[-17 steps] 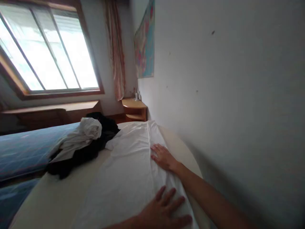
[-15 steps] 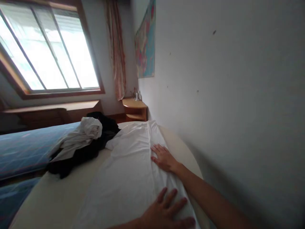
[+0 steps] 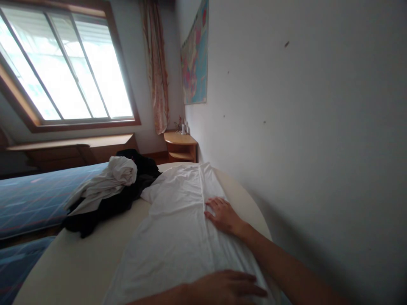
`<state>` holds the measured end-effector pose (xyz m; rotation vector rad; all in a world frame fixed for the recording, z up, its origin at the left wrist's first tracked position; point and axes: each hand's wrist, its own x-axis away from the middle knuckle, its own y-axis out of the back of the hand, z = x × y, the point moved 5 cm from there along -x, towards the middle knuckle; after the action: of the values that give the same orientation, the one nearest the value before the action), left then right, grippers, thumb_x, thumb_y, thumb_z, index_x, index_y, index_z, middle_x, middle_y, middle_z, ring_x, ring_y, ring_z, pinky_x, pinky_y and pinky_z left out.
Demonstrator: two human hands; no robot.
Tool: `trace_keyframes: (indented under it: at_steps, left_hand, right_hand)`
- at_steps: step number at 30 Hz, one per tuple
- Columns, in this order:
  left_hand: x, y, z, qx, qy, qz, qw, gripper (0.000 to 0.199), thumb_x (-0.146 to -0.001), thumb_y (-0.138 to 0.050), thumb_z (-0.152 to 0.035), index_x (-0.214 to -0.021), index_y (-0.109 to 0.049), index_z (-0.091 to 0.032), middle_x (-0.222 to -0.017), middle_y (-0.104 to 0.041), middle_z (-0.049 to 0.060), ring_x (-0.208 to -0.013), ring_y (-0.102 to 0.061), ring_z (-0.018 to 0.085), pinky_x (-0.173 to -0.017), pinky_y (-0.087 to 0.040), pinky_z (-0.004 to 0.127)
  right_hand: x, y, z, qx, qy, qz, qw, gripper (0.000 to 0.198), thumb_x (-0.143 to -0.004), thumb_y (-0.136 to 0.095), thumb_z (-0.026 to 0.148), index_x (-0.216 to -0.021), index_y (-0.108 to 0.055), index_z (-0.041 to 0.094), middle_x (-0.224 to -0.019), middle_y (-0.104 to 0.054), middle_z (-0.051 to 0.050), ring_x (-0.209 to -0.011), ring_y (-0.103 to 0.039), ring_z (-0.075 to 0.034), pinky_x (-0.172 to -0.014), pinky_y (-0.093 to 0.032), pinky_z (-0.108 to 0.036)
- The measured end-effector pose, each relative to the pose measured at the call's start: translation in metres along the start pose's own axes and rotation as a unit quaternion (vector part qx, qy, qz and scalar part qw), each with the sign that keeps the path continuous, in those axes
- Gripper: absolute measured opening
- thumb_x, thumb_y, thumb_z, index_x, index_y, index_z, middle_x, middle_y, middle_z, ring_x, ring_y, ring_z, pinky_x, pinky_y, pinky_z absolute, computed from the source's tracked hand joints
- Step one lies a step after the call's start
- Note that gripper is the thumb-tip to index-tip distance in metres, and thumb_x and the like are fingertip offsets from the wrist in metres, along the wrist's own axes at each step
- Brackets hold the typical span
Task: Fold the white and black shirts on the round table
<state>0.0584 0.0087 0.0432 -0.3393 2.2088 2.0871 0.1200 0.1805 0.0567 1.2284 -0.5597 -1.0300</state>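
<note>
A white shirt (image 3: 171, 237) lies spread on a round cream table (image 3: 76, 258), its right side folded over in a long strip. My right hand (image 3: 223, 215) rests palm down on that strip, fingers out over the fold's edge. Closer to me, at the bottom of the view, my left hand (image 3: 227, 287) lies over the lower part of the shirt with fingers stretched to the right. The shirt's near end is cut off by the frame. Shallow wrinkles run across its upper part.
Left of the shirt, a heap of black clothing (image 3: 108, 212) and a rolled grey-white garment (image 3: 122, 171) sits on the table's edge. Beyond it is a bed with a blue checked cover (image 3: 38, 199). A white wall (image 3: 302, 148) rises on the right; a corner shelf (image 3: 179, 137) stands behind.
My left hand has moved down toward me, and its fingers now point right rather than spreading upward. My right hand has slid slightly toward me along the fold.
</note>
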Motion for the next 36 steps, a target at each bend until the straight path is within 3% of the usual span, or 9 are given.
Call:
trace_keyframes:
  at_steps: [3,7,11,16,20,23,27,31,36]
  left_hand:
    - [0.023,0.038,0.024,0.069,0.116,0.018,0.991,0.056,-0.099,-0.047,-0.051,-0.15,-0.039,-0.028,-0.162,-0.028,0.005,-0.149,-0.022,0.031,-0.118,-0.028,0.051]
    - [0.04,0.043,0.027,0.095,0.126,0.051,0.986,0.06,-0.098,-0.049,-0.047,-0.153,-0.033,-0.031,-0.164,-0.023,0.007,-0.149,-0.017,0.038,-0.115,-0.025,0.063]
    - [0.041,0.038,0.021,0.064,0.086,0.033,0.994,0.042,-0.103,-0.042,-0.037,-0.144,-0.048,-0.033,-0.16,-0.034,0.001,-0.15,-0.02,0.029,-0.12,-0.025,0.053]
    - [0.046,0.028,0.02,0.037,0.043,0.017,0.998,0.035,-0.104,-0.041,-0.034,-0.135,-0.057,-0.034,-0.155,-0.042,-0.003,-0.148,-0.028,0.021,-0.121,-0.026,0.041]
    - [0.045,0.009,0.02,0.096,0.047,0.015,0.994,0.041,-0.104,-0.04,-0.033,-0.144,-0.047,-0.027,-0.151,-0.048,-0.003,-0.146,-0.033,0.017,-0.123,-0.022,0.037]
    - [0.038,0.003,0.016,0.139,0.04,0.015,0.989,0.043,-0.105,-0.037,-0.031,-0.147,-0.041,-0.022,-0.143,-0.057,0.003,-0.139,-0.043,0.014,-0.119,-0.03,0.029]
    - [0.033,0.016,0.017,0.131,0.031,0.01,0.991,0.032,-0.104,-0.044,-0.034,-0.129,-0.057,-0.021,-0.129,-0.068,0.003,-0.118,-0.062,0.015,-0.101,-0.045,0.024]
    - [0.038,0.028,0.022,0.078,0.023,-0.004,0.997,0.022,-0.101,-0.049,-0.035,-0.115,-0.064,-0.025,-0.127,-0.067,-0.001,-0.114,-0.062,0.017,-0.1,-0.045,0.029]
    - [0.035,0.004,0.017,0.123,0.035,-0.008,0.992,0.03,-0.104,-0.043,-0.029,-0.131,-0.055,-0.025,-0.125,-0.07,0.0,-0.118,-0.061,0.013,-0.111,-0.036,0.025]
  right_hand:
    - [-0.017,0.003,0.002,0.01,-0.041,-0.043,0.998,0.038,-0.098,-0.045,0.043,-0.123,-0.061,0.019,-0.126,-0.064,-0.01,-0.12,-0.053,-0.023,-0.106,-0.033,-0.035]
    - [-0.04,0.004,0.007,0.046,-0.111,-0.06,0.991,0.038,-0.094,-0.051,0.047,-0.114,-0.063,0.017,-0.119,-0.065,-0.013,-0.112,-0.055,-0.027,-0.095,-0.04,-0.037]
    - [-0.056,0.0,0.009,0.086,-0.15,-0.049,0.984,0.03,-0.09,-0.055,0.039,-0.104,-0.067,0.015,-0.116,-0.066,-0.016,-0.11,-0.055,-0.028,-0.089,-0.041,-0.037]
    - [-0.063,-0.005,0.0,0.041,-0.182,-0.079,0.979,0.021,-0.09,-0.051,0.029,-0.091,-0.07,0.019,-0.104,-0.07,-0.01,-0.104,-0.058,-0.024,-0.085,-0.04,-0.033]
    - [-0.064,-0.01,-0.004,0.012,-0.211,-0.099,0.972,0.019,-0.09,-0.053,0.03,-0.09,-0.069,0.021,-0.104,-0.069,-0.008,-0.104,-0.058,-0.024,-0.083,-0.039,-0.034]
    - [-0.066,-0.015,0.0,0.014,-0.218,-0.106,0.97,0.017,-0.089,-0.054,0.029,-0.093,-0.068,0.021,-0.11,-0.066,-0.009,-0.108,-0.055,-0.025,-0.085,-0.038,-0.036]
    - [-0.063,-0.017,0.006,0.007,-0.186,-0.134,0.973,0.019,-0.093,-0.051,0.033,-0.095,-0.067,0.021,-0.111,-0.065,-0.009,-0.108,-0.053,-0.024,-0.09,-0.035,-0.037]
    - [-0.051,-0.013,0.009,-0.014,-0.121,-0.128,0.984,0.024,-0.097,-0.048,0.037,-0.099,-0.066,0.022,-0.111,-0.066,-0.007,-0.109,-0.053,-0.023,-0.094,-0.034,-0.034]
    - [-0.038,-0.008,0.011,-0.02,-0.082,-0.091,0.992,0.033,-0.099,-0.041,0.03,-0.125,-0.06,0.023,-0.126,-0.063,-0.007,-0.119,-0.051,-0.021,-0.102,-0.033,-0.031]
